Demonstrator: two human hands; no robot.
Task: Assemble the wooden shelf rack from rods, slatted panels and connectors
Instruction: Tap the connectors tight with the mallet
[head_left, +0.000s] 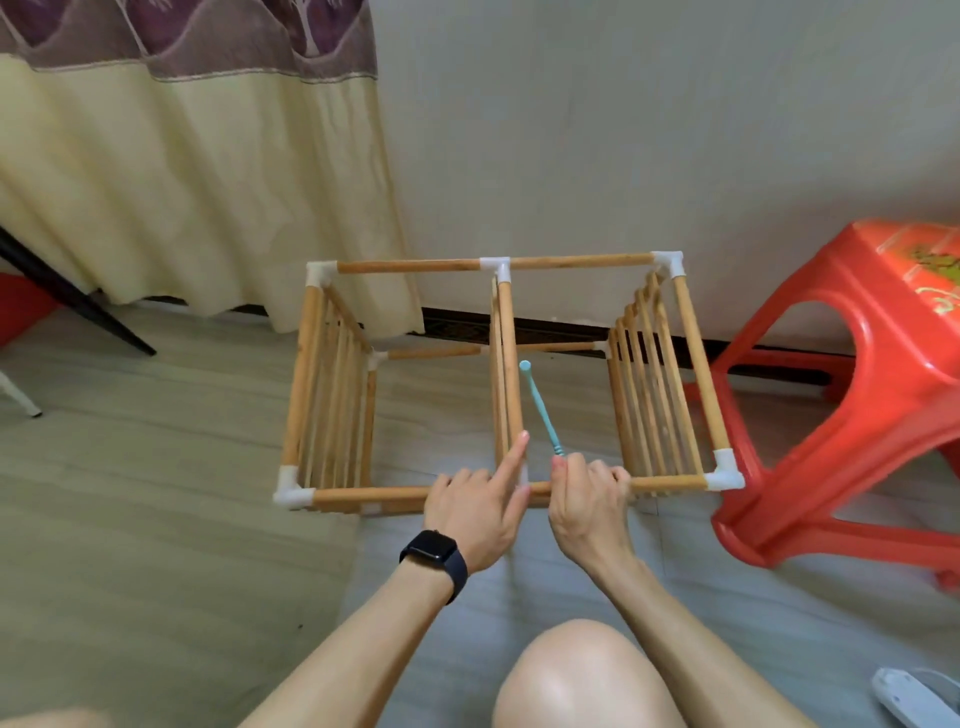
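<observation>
Rack (410, 266) stands on floor near wall | left grip (472, 499) curls over near rod (374, 494) at the middle joint, index finger (511, 457) straight along middle panel (506, 364) | right grip (587, 493), just right of it at the same rod, clenches teal stick (537, 402) pointing far, inside the frame | red stool (883, 338) at right

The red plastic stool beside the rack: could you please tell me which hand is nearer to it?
Right. The right hand, holding a thin teal stick, is left of the red plastic stool; the left hand, on the front wooden rod, is farther left.
</observation>
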